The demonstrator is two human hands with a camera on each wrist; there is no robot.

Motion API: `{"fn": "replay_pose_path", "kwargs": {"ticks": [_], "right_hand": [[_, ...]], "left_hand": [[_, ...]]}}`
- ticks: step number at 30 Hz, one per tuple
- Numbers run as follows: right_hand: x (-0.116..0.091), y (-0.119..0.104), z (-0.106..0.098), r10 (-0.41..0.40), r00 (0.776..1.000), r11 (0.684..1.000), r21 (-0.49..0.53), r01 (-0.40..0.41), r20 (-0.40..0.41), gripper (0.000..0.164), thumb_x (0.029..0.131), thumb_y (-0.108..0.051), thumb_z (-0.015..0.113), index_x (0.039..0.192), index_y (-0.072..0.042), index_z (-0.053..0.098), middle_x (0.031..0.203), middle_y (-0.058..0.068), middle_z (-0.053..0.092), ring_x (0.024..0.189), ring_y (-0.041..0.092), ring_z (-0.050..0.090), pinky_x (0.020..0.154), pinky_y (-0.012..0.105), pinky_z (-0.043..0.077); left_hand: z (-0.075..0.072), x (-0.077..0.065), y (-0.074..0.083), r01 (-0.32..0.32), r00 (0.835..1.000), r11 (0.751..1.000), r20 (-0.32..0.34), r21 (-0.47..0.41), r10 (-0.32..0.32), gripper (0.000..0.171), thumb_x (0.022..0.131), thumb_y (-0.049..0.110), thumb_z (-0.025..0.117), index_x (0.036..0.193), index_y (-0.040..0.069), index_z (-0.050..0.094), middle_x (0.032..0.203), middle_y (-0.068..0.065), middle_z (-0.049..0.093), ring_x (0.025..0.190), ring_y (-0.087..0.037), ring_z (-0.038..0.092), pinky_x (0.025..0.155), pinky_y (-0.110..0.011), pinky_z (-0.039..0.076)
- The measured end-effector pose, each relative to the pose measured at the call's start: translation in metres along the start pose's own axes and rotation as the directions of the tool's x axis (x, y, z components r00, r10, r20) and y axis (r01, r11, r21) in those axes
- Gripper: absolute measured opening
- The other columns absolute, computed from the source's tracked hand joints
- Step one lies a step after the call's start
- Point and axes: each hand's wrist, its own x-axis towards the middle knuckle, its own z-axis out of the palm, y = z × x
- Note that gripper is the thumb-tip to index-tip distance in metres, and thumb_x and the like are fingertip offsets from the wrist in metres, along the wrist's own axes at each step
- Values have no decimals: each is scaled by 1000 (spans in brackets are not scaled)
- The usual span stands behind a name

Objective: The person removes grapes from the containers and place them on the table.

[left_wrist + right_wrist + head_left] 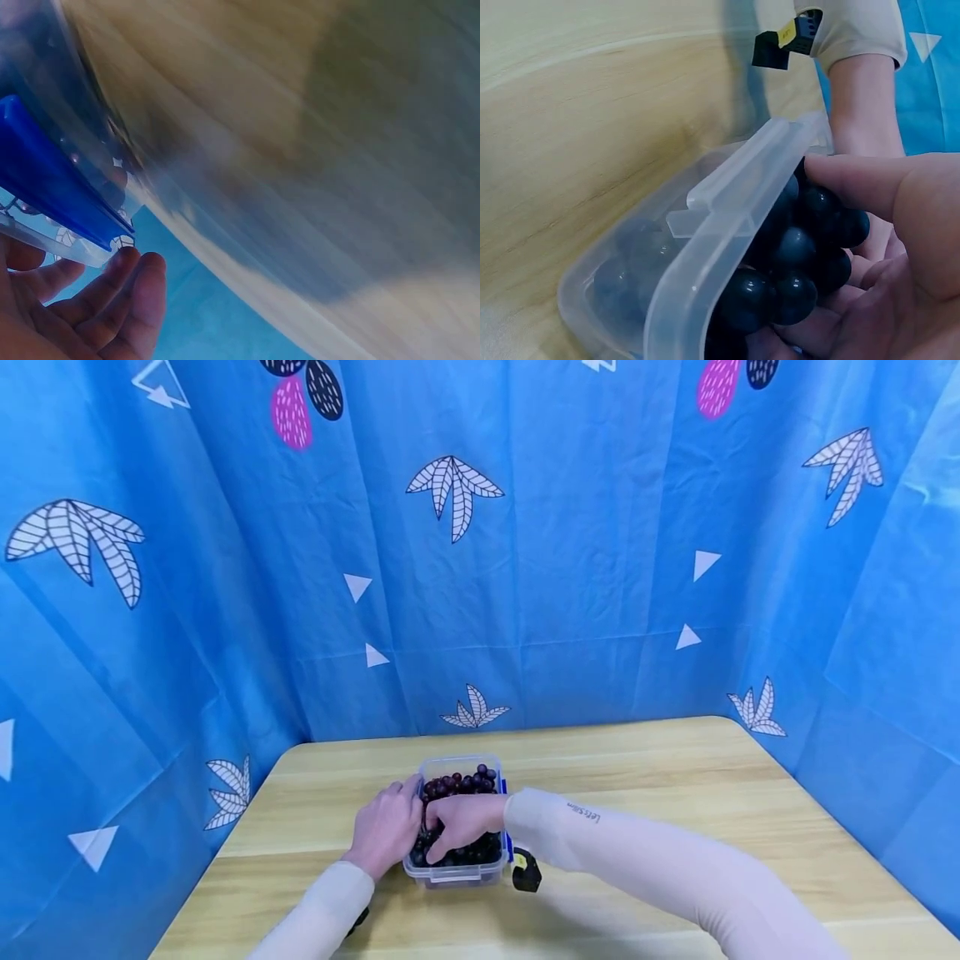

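Observation:
A clear plastic food container (446,880) stands on the table, filled with dark grapes (455,784). From the left, my left hand (386,827) grips its side at the rim. The left wrist view shows those fingers (142,300) by the rim, just beside a blue latch (56,180). My right hand (467,820) reaches in from the right over the front half of the box. Seen from the right wrist, its thumb (855,176) and fingers curl round a cluster of nearly black grapes (791,251) inside the rim. Part of the right fingers is hidden behind the fruit.
Light wood-grain tabletop (660,777) extends around the container, widest to the right. A blue patterned curtain (585,568) closes off the back and both sides. A small black wrist device (527,870) hangs beneath the right forearm, beside the container's front right corner.

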Motion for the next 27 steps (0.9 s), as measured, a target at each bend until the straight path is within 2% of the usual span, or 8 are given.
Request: {"fn": "replay_pose_path", "kwargs": {"ticks": [5,12,20,23,27], "right_hand": [[-4,-1,-6,-2,1000,1000,-4,2,-16,28,87,-35,77,100,-19,57,92,-9,57,78,8,52,72,25,46],[-10,-3,-10,3,999,1000,-6,-3,-42,31,87,-37,77,105,-20,58,102,-11,58,88,8,55,80,25,47],[-13,-2,-12,-24,996,1000,-16,23,-85,29,87,-36,76,103,-22,56,99,-9,59,88,9,55,79,26,47],[-15,-1,-12,-30,995,999,-15,29,-99,28,88,-36,76,103,-22,56,102,-10,60,90,9,55,81,26,47],[-18,1,-14,-35,993,999,-5,35,-114,28,88,-37,76,103,-23,56,104,-10,60,91,8,55,83,26,47]], "left_hand": [[-2,1,-1,-18,1000,1000,-11,10,18,39,101,21,49,137,10,61,106,-17,69,92,-35,70,64,-53,57],[-2,0,-1,-17,1000,1000,-5,11,17,39,102,22,49,137,9,61,107,-17,70,93,-34,70,64,-51,58],[-2,-3,-3,3,1000,1000,-1,-11,-3,39,103,24,48,138,12,61,110,-18,71,95,-36,70,66,-53,57],[-3,-1,-2,19,1000,1000,14,-24,-19,40,103,25,48,139,13,61,105,-17,71,89,-34,70,62,-50,57],[-6,3,-1,48,998,997,47,-59,-46,42,101,25,51,140,14,61,97,-14,70,69,-24,62,52,-40,49]]}}
